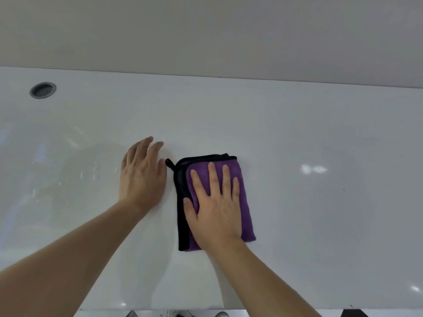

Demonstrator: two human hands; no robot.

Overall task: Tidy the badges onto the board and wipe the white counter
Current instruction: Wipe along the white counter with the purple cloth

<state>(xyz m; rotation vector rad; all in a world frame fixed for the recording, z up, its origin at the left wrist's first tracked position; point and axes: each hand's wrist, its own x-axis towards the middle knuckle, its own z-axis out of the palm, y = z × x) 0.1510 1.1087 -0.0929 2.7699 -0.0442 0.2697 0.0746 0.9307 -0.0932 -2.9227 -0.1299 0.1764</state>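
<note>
The worktop (pixel 297 133) is glossy white with pale light reflections and a wet sheen at the left; the folded cloth (pixel 246 202) near its middle is purple with black edging and a black loop; the round grommet (pixel 42 90) far left is grey; the wall (pixel 206 30) behind is plain beige-grey

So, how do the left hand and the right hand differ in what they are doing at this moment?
The right hand lies flat on the folded purple cloth, pressing it down; the left hand rests on the bare white counter beside the cloth, apart from it. The right hand's fingers are spread; the left hand's fingers lie close together. Both hands are open, palm down, with straight fingers.
</note>
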